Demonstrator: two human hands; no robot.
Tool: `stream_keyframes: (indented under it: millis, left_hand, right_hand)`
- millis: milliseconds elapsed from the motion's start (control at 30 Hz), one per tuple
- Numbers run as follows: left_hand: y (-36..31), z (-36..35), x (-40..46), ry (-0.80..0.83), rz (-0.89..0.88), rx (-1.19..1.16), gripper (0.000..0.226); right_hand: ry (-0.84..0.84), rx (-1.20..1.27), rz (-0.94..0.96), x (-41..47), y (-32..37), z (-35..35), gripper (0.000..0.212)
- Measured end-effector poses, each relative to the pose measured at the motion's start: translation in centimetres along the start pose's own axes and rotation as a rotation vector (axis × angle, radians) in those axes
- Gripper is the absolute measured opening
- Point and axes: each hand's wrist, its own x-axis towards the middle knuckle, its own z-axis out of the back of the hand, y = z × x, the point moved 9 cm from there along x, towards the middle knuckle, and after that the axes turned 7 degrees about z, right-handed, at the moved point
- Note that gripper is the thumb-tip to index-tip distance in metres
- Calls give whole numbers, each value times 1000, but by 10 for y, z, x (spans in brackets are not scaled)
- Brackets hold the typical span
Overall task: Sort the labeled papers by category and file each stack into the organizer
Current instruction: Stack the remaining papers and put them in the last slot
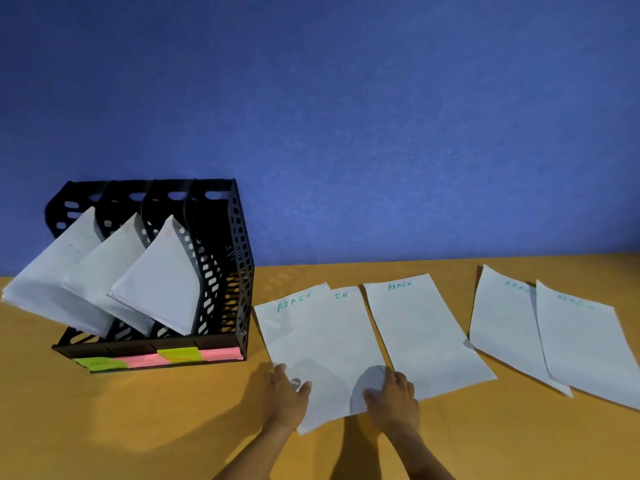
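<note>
Two overlapping white sheets marked ADMIN [322,341] lie on the table just right of the black organizer [239,271]. My left hand [285,393] holds their lower left edge, thumb on top. My right hand [393,400] holds their lower right edge, where the paper lifts slightly. A third ADMIN sheet [426,334] lies beside them, partly under my right hand. Two more overlapping ADMIN sheets [502,327] [588,348] lie further right. Three organizer slots hold leaning paper stacks [162,271]; the rightmost slot holds nothing.
Green and pink sticky labels [180,355] run along the organizer's front rail. The orange-brown table [138,427] meets a blue wall [346,133] behind. The organizer stands at the left, near the wall.
</note>
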Motion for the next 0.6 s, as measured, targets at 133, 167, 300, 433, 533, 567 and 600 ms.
stream_keyframes:
  millis: [133,167,300,433,533,567,600]
  left_hand:
    - [8,-5,-3,-35,139,-43,73]
    - [10,-4,-4,-42,171,-100,75]
    - [10,-2,-7,-42,206,-177,78]
    - [13,0,-7,-21,218,-180,69]
    - [16,0,-6,21,208,-227,55]
    - [17,2,-6,20,200,-233,51]
    - [18,4,-6,14,187,-233,48]
  right_hand:
    - [17,32,49,0,2,-7,61]
    - [12,60,51,1,3,-7,60]
    - [-7,251,31,2,-3,-8,50]
    - [6,328,65,3,-9,-9,49]
    - [0,403,78,0,-14,-7,55]
    - [-6,423,80,-1,-15,-5,58]
    - [-17,438,81,-2,-16,-1,60]
